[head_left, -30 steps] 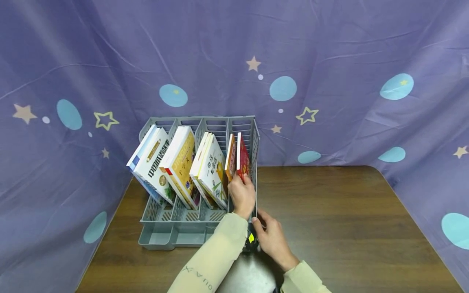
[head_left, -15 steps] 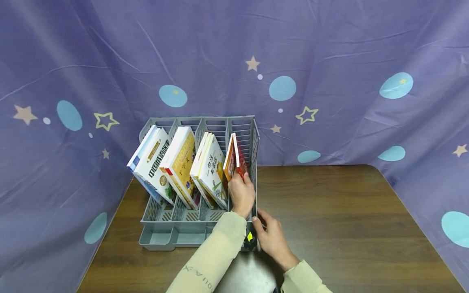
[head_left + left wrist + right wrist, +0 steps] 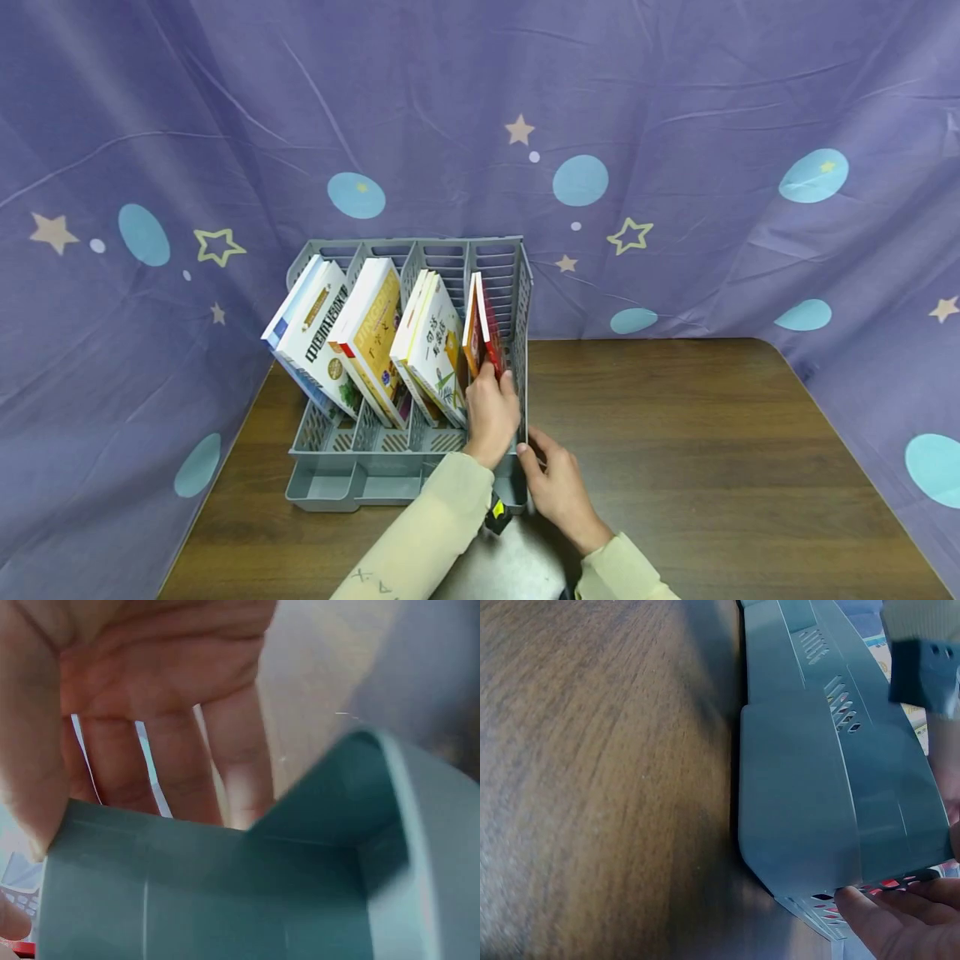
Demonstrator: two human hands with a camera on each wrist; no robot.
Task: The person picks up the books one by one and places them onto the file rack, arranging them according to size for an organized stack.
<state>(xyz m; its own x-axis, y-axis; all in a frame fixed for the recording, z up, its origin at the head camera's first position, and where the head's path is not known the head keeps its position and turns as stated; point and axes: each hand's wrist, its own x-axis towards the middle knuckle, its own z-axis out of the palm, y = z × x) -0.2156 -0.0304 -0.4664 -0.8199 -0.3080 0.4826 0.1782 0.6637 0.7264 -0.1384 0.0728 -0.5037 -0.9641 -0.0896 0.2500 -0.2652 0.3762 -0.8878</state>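
A grey plastic book rack (image 3: 408,454) with a divided front tray stands on the table, its slots holding leaning books. In the rightmost slot, a thin red book (image 3: 492,329) leans left against a thin orange book (image 3: 473,337). My left hand (image 3: 492,417) reaches into this slot, fingertips at the red book's lower front edge and the thumb apart from them. My right hand (image 3: 558,487) holds the rack's right front corner, thumb in front and fingers along the side wall. The left wrist view shows the right hand's palm (image 3: 157,682) behind the grey panel; most of the left hand is outside it.
To the left, the other slots hold white books (image 3: 322,325), a thick yellow book (image 3: 375,333) and more white books (image 3: 435,342). Brown tabletop (image 3: 712,467) extends right of the rack. A purple patterned curtain (image 3: 465,100) hangs close behind.
The red book has tipped left onto the orange one. My left hand has then drawn back slightly toward me, its fingers loosening at the book. My right hand has stayed put.
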